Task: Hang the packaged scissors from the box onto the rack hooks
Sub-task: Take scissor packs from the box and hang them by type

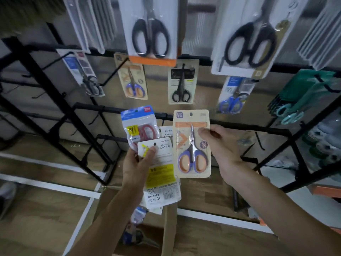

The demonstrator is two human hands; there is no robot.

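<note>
Right hand (219,145) pinches the beige card pack (191,143) at its right edge, thumb on the front, fingers hidden behind. The pack is upright, purple/orange scissors facing the camera, hang hole at the top, held in the air in front of a lower bar of the black rack (60,100) and not on any hook. Left hand (136,163) grips a fanned stack of packs (160,169), thumb pressed on the front white pack with the yellow label. A blue-topped pack with red scissors (138,124) sticks out at the upper left of the stack, and at least one more white pack sits behind. The two hands are near each other, and the beige card's left edge overlaps the stack. A matching purple/orange pack (132,80) hangs on the rack above, on a long black hook (116,71). Next to it are a small black scissors pack (181,84) and a blue scissors pack (234,95). Two large black scissors packs (151,28) hang on the top row, and teal scissors (289,115) at far right. The cardboard box (170,224) sits below the hands with more packs inside; the contents are blurred.
</note>
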